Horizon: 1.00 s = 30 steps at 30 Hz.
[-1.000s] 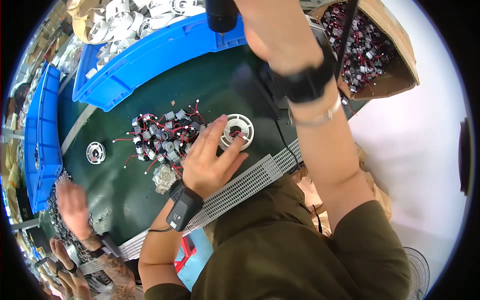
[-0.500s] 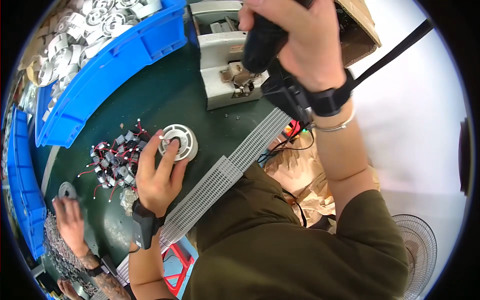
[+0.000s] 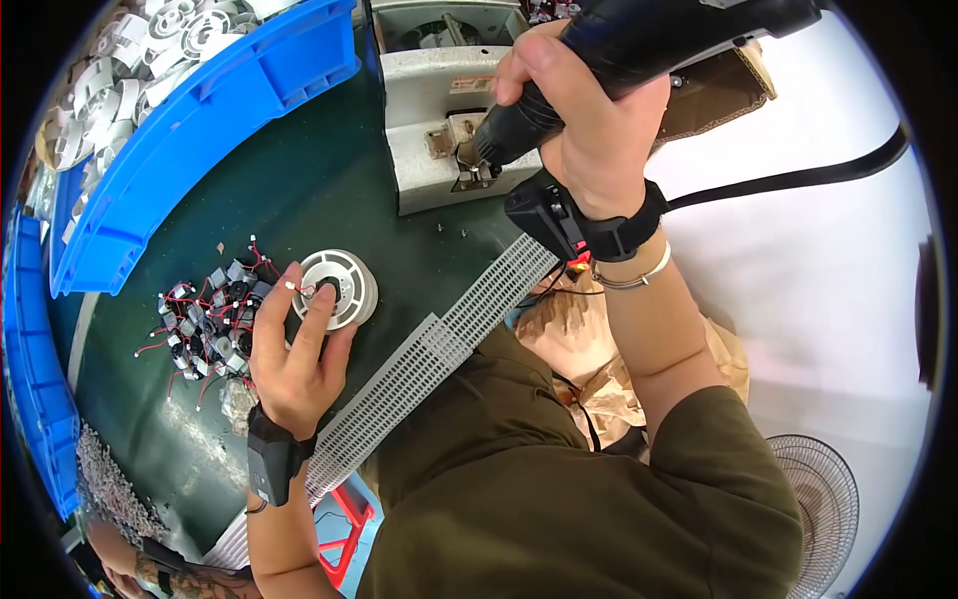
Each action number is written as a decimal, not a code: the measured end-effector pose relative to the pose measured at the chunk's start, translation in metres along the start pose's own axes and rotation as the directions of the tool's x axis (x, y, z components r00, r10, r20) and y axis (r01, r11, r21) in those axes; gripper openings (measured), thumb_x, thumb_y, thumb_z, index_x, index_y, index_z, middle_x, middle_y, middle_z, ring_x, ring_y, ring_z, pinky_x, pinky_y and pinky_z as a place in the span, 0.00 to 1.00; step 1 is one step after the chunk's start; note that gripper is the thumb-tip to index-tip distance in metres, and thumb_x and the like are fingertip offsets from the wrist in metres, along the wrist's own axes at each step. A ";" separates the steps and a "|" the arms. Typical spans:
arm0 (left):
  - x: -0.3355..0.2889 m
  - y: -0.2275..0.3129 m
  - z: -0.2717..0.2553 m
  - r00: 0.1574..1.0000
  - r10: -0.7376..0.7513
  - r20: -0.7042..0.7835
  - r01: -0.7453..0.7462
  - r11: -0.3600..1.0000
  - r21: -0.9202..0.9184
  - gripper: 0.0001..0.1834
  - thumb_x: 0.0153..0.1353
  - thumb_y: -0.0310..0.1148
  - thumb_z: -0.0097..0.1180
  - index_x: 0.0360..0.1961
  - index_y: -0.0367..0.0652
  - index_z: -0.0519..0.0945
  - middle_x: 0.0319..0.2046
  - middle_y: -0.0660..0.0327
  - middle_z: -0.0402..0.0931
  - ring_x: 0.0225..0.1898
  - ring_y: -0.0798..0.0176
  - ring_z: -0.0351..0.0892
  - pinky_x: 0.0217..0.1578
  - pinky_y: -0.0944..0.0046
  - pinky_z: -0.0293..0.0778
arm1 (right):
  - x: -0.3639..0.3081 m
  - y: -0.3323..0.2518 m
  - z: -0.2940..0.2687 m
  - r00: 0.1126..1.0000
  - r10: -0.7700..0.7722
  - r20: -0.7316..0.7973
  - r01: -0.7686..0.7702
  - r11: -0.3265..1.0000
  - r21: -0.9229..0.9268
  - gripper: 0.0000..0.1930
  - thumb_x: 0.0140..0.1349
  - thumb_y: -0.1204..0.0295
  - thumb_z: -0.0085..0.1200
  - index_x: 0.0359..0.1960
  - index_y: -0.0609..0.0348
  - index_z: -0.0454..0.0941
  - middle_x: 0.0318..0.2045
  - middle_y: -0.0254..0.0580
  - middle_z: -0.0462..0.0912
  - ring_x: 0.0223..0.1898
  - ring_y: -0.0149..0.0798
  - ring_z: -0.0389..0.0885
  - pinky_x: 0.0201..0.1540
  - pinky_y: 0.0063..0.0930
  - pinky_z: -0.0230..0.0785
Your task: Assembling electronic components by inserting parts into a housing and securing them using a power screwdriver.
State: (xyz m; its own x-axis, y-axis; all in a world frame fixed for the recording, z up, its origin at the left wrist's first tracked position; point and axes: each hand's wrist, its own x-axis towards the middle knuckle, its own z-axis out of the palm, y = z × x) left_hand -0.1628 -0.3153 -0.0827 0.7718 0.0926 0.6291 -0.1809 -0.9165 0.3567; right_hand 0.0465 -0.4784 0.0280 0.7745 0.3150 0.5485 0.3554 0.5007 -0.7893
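Observation:
My left hand (image 3: pixel 295 351) rests on the dark green table, its fingers pressing down on a round white plastic disc (image 3: pixel 339 288) with a small motor part at its centre. Just left of it lies a pile of small black motors with red wires (image 3: pixel 208 319). My right hand (image 3: pixel 589 125) is raised and gripped around a black electric screwdriver (image 3: pixel 639 45), whose tip sits at a grey metal box machine (image 3: pixel 449 130). A black cable runs off the tool to the right.
Blue bins (image 3: pixel 190 130) with white plastic discs stand at the upper left, another blue bin (image 3: pixel 30 369) along the left edge. A grey perforated strip (image 3: pixel 439 339) edges the table. Another person's hand (image 3: pixel 130 559) shows at lower left. A fan (image 3: pixel 818 499) stands at lower right.
The view has shifted, so the table and disc now sit lower and closer. My right hand has brought the screwdriver tip down to the grey box machine. My left hand stays on the white disc.

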 end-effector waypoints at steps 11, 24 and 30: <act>-0.001 -0.001 -0.001 1.000 -0.012 -0.020 0.012 1.000 -0.020 0.23 0.44 0.23 0.69 0.45 0.39 0.80 0.50 0.43 0.71 0.46 0.43 0.77 0.43 0.54 0.78 | -0.002 0.016 -0.028 0.927 -0.033 0.373 0.006 0.997 0.074 0.04 0.58 0.84 0.48 0.34 0.69 0.73 0.30 0.43 0.76 0.30 0.37 0.76 0.38 0.31 0.70; 0.011 0.007 -0.004 0.998 -0.040 -0.039 0.037 0.997 -0.071 0.21 0.42 0.25 0.70 0.41 0.39 0.81 0.47 0.47 0.74 0.43 0.47 0.78 0.40 0.57 0.77 | -0.014 -0.023 0.083 0.940 0.202 0.274 -0.238 0.965 0.106 0.33 0.54 0.83 0.57 0.60 0.72 0.56 0.23 0.36 0.78 0.22 0.26 0.75 0.27 0.19 0.68; 0.011 0.008 -0.002 0.998 -0.023 -0.062 0.018 0.996 -0.088 0.20 0.42 0.26 0.70 0.41 0.39 0.80 0.47 0.49 0.73 0.44 0.48 0.77 0.40 0.57 0.77 | -0.026 -0.020 0.092 0.933 0.258 0.251 -0.312 0.927 0.209 0.34 0.53 0.84 0.56 0.61 0.73 0.54 0.23 0.41 0.79 0.22 0.30 0.76 0.28 0.23 0.70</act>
State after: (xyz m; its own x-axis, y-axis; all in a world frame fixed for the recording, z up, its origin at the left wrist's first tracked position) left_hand -0.1571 -0.3205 -0.0719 0.7364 0.1380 0.6624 -0.2197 -0.8771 0.4271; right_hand -0.0290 -0.4225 0.0545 0.6828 0.6255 0.3775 -0.0221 0.5341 -0.8451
